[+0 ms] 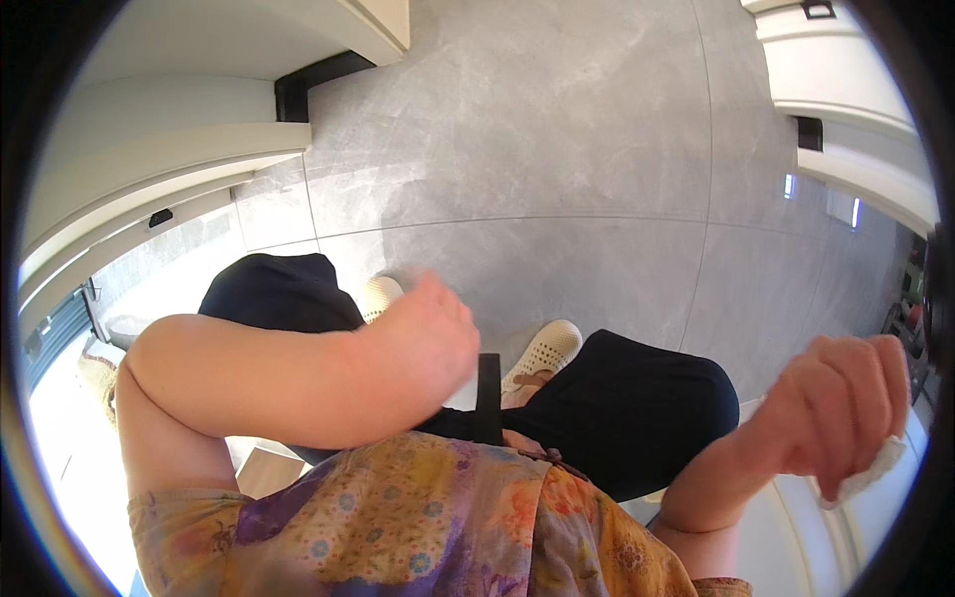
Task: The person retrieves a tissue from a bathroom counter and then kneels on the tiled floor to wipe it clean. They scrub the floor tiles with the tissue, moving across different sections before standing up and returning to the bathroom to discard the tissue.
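Observation:
My left hand (433,343) is bent in front of my chest, above my lap; its fingers are curled and slightly blurred, and nothing shows in them. At the right edge of the view, my right hand (835,410) is raised with its fingers curled around a small crumpled whitish piece (873,470), perhaps tissue or cloth. A dark strap (489,399) hangs between the two hands. I wear a patterned shirt (388,522) and black trousers (619,418), with my knees apart. Perforated cream clogs (548,351) are on my feet.
Large grey tiles (552,149) cover the floor ahead. A pale cabinet or door frame (164,157) runs along the left, with dark trim (292,97) at its base. White panels (835,74) stand at the upper right. Dark, indistinct objects lie at the far right edge.

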